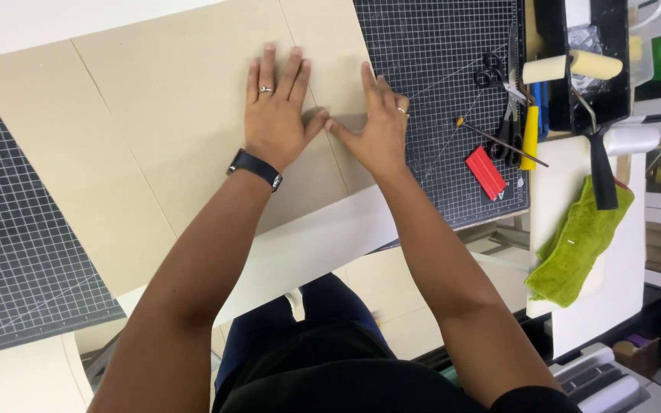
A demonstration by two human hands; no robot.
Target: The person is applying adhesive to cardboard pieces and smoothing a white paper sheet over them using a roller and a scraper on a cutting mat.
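Both hands, left hand [273, 115] and right hand [380, 126], fingers spread flat, gripping nothing, press the tan cardboard sheet [170, 115] mid-table. Looks light, stiff, creasable; hold by edges.

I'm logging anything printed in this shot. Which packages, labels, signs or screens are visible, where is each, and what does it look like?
No packages, signs or screens can be made out.
Red tool: on the dark gridded cutting mat, right of the right hand; flat, rectangular, with a small pale mark too small to make out.

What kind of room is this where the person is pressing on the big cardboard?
Probably a craft or bookbinding workshop. Both hands press flat on tan board beside a gridded cutting mat, with scissors and a paint roller in a black tray close by.
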